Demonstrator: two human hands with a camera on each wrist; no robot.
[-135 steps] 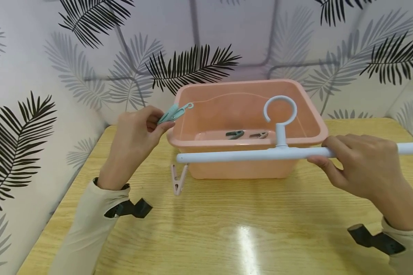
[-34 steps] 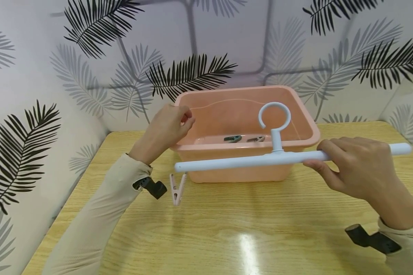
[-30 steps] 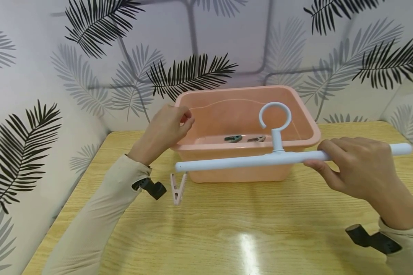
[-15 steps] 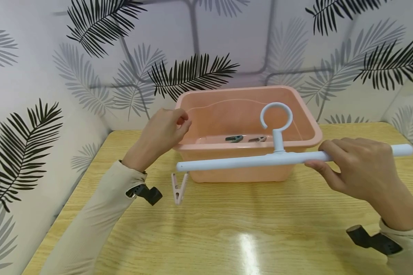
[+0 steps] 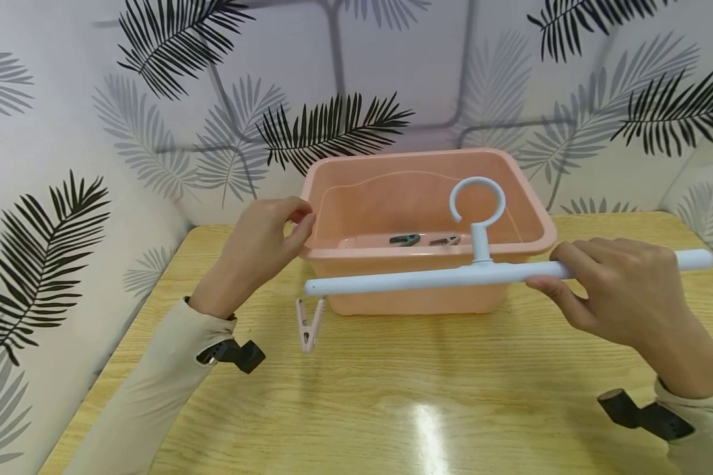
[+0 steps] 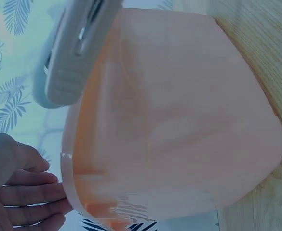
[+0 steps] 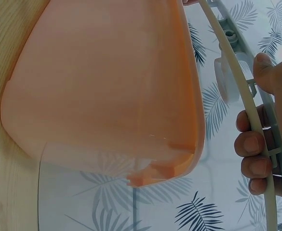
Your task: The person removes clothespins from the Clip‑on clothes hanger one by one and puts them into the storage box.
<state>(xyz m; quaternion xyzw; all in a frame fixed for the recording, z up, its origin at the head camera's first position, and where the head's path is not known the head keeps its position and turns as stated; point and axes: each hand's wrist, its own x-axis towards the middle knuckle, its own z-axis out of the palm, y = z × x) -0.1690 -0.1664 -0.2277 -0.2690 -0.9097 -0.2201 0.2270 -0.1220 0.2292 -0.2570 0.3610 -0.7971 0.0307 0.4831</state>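
Observation:
My right hand (image 5: 630, 284) grips a pale blue clothes hanger (image 5: 386, 282) right of its round hook, and in the right wrist view its fingers (image 7: 253, 143) curl round the bar. A pale pink clothespin (image 5: 307, 342) hangs under the hanger's left end, legs upward; it looms large in the left wrist view. Beside the left rim of a pink plastic basin (image 5: 404, 300) is my left hand (image 5: 249, 244), holding nothing visible. Its fingers (image 6: 32, 195) look relaxed and fairly straight in the left wrist view. A dark green clothespin (image 5: 405, 240) and a beige-pink clothespin (image 5: 445, 241) lie inside the basin.
The basin stands at the back of a wooden table (image 5: 344, 396), close to a leaf-patterned wall covering (image 5: 392, 66). The hanger's bar passes in front of the basin, and its hook (image 5: 478, 181) rises before the basin's opening.
Earlier my left hand pinched a light teal clothespin; it has since left the hand and is out of sight. Lately that hand has drawn left and down from the basin rim. The right hand stays put.

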